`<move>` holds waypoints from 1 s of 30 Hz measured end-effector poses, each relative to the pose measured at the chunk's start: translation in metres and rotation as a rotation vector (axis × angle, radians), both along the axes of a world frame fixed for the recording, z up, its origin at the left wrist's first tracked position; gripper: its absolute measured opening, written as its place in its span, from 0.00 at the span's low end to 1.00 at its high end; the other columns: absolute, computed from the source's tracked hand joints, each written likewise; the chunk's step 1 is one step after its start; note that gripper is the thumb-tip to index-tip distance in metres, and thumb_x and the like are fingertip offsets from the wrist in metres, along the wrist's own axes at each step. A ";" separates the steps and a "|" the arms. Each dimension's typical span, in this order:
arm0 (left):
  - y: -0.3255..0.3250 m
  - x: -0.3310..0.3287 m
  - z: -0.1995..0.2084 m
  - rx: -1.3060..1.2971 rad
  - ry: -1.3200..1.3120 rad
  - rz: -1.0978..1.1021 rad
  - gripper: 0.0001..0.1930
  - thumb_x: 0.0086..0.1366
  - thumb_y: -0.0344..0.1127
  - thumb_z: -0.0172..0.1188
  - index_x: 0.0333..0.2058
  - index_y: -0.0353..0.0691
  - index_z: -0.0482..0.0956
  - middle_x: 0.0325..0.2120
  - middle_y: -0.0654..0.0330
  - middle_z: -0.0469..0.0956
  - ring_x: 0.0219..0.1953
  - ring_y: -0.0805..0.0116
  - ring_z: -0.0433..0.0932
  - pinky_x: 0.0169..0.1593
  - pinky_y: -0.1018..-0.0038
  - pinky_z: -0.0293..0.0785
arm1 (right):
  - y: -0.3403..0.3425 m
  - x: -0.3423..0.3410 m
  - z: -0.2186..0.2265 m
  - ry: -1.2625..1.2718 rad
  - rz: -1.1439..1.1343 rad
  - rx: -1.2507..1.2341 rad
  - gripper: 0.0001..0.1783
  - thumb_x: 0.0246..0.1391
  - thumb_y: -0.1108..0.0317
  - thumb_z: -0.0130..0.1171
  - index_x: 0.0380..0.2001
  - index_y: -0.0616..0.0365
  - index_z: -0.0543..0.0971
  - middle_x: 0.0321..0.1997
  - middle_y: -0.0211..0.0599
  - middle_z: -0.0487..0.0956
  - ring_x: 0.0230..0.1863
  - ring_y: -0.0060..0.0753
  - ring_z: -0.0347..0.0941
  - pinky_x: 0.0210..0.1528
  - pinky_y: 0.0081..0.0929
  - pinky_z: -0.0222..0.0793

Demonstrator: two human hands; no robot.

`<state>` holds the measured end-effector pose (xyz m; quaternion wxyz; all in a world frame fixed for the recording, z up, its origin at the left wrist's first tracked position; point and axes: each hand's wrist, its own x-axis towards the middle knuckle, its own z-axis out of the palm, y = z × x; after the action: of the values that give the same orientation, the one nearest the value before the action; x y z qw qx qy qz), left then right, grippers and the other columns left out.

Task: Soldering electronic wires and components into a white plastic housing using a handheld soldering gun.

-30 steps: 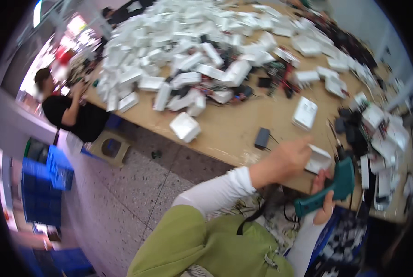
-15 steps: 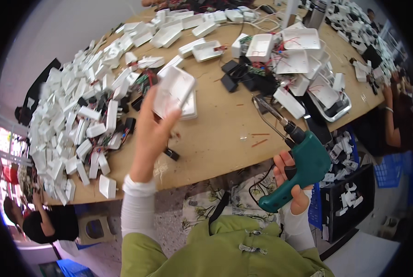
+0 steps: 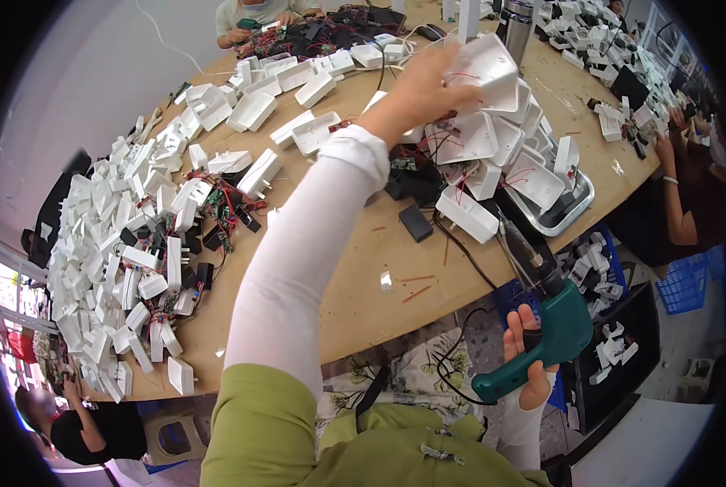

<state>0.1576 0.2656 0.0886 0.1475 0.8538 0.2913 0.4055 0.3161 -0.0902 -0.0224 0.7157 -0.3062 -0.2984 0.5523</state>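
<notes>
My left hand (image 3: 428,88) reaches across to the far right of the table. Its fingers and thumb grip the left edge of a white plastic housing shell (image 3: 493,71), open side up, over a stack of similar shells (image 3: 470,140) with thin red wires. Whether it rests on the stack, I cannot tell. Low at the right, my right hand (image 3: 529,357) is wrapped round the handle of a dark green soldering gun (image 3: 559,337). The gun's metal tip points up and away, beside a white plug-in housing (image 3: 467,214) at the stack's near edge.
Many white housings (image 3: 107,260) are heaped at the left, with wired circuit boards (image 3: 225,207) alongside. A metal tray (image 3: 581,213) holds part of the right stack. A steel flask (image 3: 516,28) stands behind it. A black block (image 3: 416,221) lies mid-table. Co-workers sit around.
My left hand has carried the white shell from left of centre to the stack at the far right. The soldering gun has moved slightly down and stays in my right hand.
</notes>
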 end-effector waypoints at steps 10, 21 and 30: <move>0.008 -0.028 -0.006 0.108 -0.167 -0.094 0.35 0.56 0.52 0.55 0.54 0.33 0.61 0.50 0.42 0.66 0.50 0.50 0.68 0.54 0.63 0.62 | 0.012 0.006 -0.008 0.027 0.023 0.038 0.39 0.50 0.63 0.59 0.60 0.62 0.52 0.63 0.56 0.53 0.64 0.48 0.53 0.63 0.36 0.53; 0.013 -0.216 -0.026 -0.239 0.542 0.575 0.21 0.51 0.41 0.58 0.44 0.37 0.73 0.36 0.48 0.76 0.39 0.51 0.74 0.43 0.66 0.70 | 0.014 0.002 -0.015 0.085 0.113 0.034 0.40 0.49 0.63 0.60 0.60 0.62 0.51 0.63 0.56 0.53 0.63 0.46 0.54 0.63 0.34 0.56; 0.012 -0.174 -0.075 0.205 0.761 0.736 0.15 0.49 0.35 0.57 0.37 0.40 0.76 0.37 0.53 0.73 0.44 0.58 0.71 0.42 0.62 0.67 | 0.022 -0.008 -0.013 0.063 0.123 0.013 0.41 0.49 0.63 0.60 0.60 0.63 0.51 0.62 0.55 0.54 0.62 0.45 0.57 0.62 0.34 0.57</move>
<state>-0.0167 0.2780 0.0140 -0.2045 0.7918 0.5631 0.1190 0.3084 -0.0679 -0.0358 0.6915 -0.2652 -0.2973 0.6026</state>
